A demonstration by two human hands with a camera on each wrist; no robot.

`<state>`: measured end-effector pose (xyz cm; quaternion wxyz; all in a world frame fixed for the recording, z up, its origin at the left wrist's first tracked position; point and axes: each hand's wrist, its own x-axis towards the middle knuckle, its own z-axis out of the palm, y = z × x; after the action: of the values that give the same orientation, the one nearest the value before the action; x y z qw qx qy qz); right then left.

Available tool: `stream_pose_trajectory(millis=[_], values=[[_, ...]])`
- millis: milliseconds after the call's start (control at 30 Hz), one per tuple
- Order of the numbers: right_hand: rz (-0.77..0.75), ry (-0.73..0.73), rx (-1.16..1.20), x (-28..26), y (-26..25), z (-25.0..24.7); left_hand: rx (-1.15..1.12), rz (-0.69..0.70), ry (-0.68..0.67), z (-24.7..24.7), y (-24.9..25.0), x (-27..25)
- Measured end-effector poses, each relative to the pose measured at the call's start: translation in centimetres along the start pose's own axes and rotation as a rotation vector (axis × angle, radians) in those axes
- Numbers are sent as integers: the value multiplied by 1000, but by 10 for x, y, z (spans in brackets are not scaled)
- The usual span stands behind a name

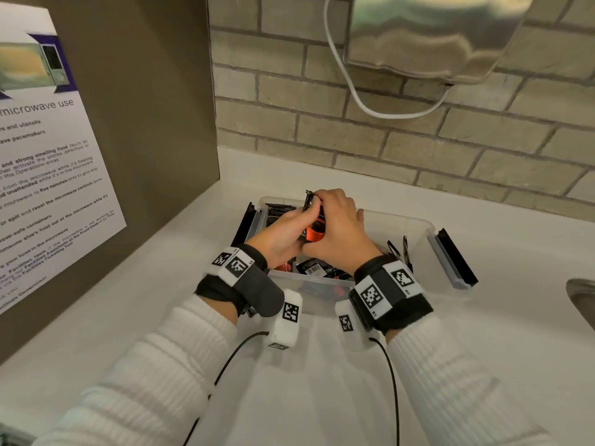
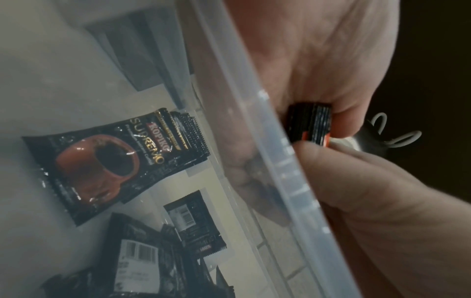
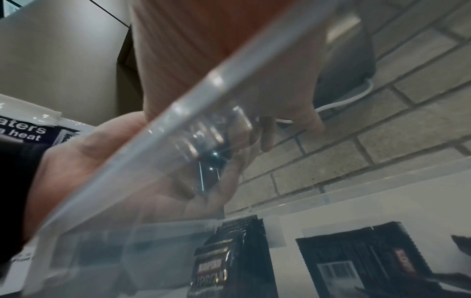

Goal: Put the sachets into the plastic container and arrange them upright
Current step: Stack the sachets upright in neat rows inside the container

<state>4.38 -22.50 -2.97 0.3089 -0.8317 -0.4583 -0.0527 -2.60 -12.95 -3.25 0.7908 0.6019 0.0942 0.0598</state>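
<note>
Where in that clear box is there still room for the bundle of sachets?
The right half of the clear plastic container looks bare, between the right hand and two upright black sachets. The left end and near side are crowded with loose black-and-orange sachets. Both hands grip the bundle.

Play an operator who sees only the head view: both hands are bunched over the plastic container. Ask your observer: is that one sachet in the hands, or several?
Observer: Several. The left wrist view shows the held sachets edge-on, a stack pinched between the left hand and the right hand.
Operator: What is printed on them?
Observer: Seen through the container wall, a labelled sachet reads Kopiko Supremo, with a red cup.
Operator: Is any already upright?
Observer: In the right wrist view a standing sachet appears to be on end inside.
</note>
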Motion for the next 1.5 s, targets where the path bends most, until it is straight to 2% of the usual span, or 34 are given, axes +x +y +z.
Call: stream_pose_trajectory(millis=[133,233,300,333,400,467,500,533,667,733,833,967,1067,1233,1367,1500], values=[[-44,120,81,2,3,10,68,56,82,-6,3,-3],[-76,165,58,6,4,14,367,56,127,-14,11,-4],[-102,132,91,9,1,17,510,54,136,-17,15,-5],[-71,81,188,9,-2,17,530,58,151,-19,16,-6],[77,-28,556,9,-10,13,527,73,202,-25,19,-8],[274,-46,944,10,-12,8,522,84,235,-33,19,-8],[365,-55,1039,11,-12,5,526,76,239,-35,18,-8],[411,-69,1032,11,-12,3,532,71,235,-37,16,-8],[432,-18,728,11,-15,6,594,57,201,-35,16,-14],[561,-49,658,14,-10,17,726,82,298,-42,16,-12],[693,-231,520,16,-5,36,983,61,452,-59,8,-4],[681,-418,506,19,-7,44,1158,28,435,-60,-7,-5],[683,-370,436,24,-13,49,1173,77,436,-60,-9,-9],[680,-219,111,32,-21,65,1132,94,437,-62,-13,-9],[665,-298,-46,33,-24,69,1111,107,443,-65,-15,-8],[628,-368,2,31,-27,64,1114,100,440,-65,-16,-9]])
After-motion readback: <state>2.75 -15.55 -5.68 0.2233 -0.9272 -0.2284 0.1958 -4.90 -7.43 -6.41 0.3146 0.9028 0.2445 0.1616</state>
